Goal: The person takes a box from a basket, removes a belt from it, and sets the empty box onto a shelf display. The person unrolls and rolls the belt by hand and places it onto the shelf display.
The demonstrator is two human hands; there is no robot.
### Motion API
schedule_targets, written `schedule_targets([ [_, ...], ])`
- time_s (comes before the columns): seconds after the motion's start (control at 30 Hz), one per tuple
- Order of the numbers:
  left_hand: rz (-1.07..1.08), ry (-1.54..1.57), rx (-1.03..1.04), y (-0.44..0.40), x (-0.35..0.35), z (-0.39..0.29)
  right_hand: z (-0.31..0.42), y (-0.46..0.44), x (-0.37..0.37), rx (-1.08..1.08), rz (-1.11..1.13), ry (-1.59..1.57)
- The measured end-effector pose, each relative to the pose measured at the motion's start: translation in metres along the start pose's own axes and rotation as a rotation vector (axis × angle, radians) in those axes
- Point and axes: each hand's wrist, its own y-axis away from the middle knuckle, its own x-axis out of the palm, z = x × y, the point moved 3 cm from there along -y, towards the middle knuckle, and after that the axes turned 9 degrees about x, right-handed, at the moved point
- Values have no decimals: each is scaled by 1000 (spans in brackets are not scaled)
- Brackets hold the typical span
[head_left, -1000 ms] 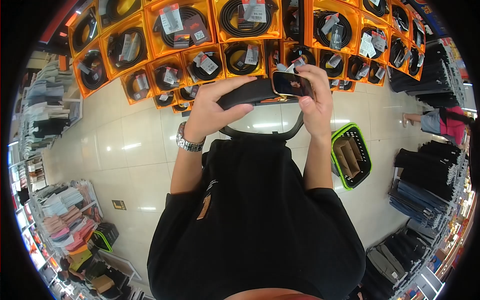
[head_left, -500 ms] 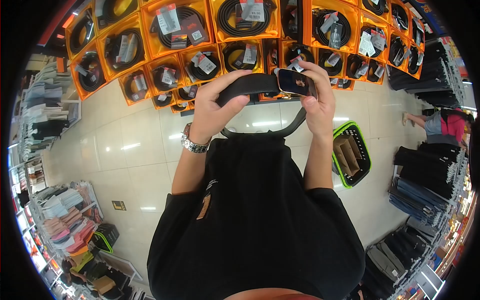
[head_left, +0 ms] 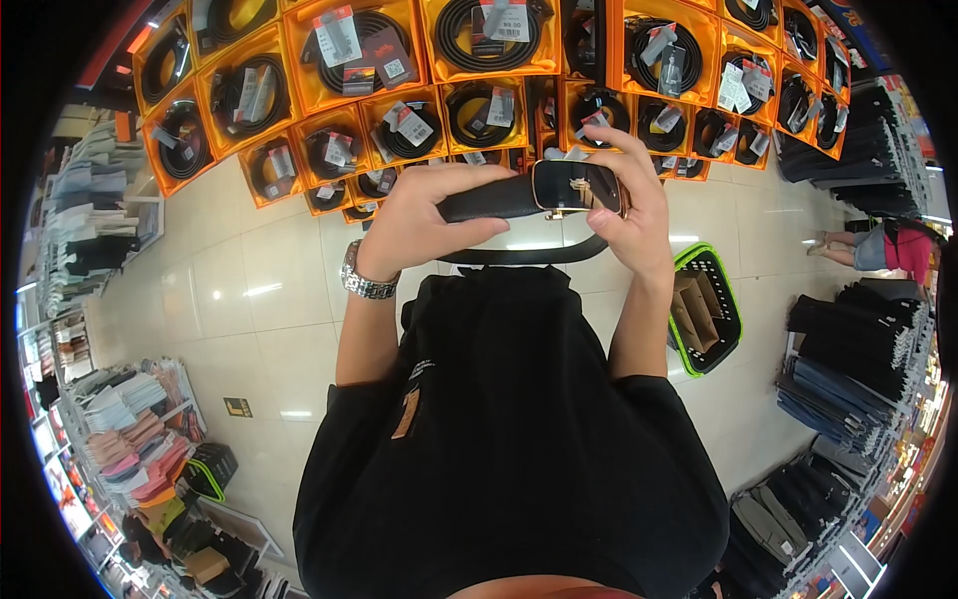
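A black belt [head_left: 491,201] forms a loop held between my two hands, in front of my chest. Its shiny dark buckle with gold edges [head_left: 561,187] faces up at the right part of the loop. My left hand [head_left: 412,222] grips the strap, thumb below and fingers above; a metal watch [head_left: 366,274] is on that wrist. My right hand [head_left: 636,213] holds the buckle end, with the thumb at its lower edge and the fingers curled over the top. The lower side of the loop hangs just above my black shirt [head_left: 499,399].
Ahead stands a display of orange boxes [head_left: 486,78] with coiled, tagged belts. A black shopping basket with a green rim [head_left: 733,290] is on the tiled floor [head_left: 289,339] to the right. Clothes racks [head_left: 848,389] line both sides. Another person [head_left: 893,250] is at the far right.
Both hands have come down slightly, and my left hand has shifted left. The belt loop looks flatter, and the buckle has tilted to face more upward and moved a little left.
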Motion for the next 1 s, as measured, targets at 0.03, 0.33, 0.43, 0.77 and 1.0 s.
schedule_targets([
  [0.03, 39, 23, -29, -1, 1, -2, 0, 1, 1, -27, 6, -17],
  [0.33, -325, -52, 53, -20, 2, -17, -1, 2, 12, 126, -4, -207],
  [0.43, -325, -336, 286, -48, -6, -38, -12, -3, 17, 184, -11, -283],
  [0.77, -260, -522, 266, -72, -12, -73, 1, 4, 21, 296, -50, -444],
  [1.0, -122, -619, 342, -69, -11, -78, -6, 12, 15, 382, -57, -533],
])
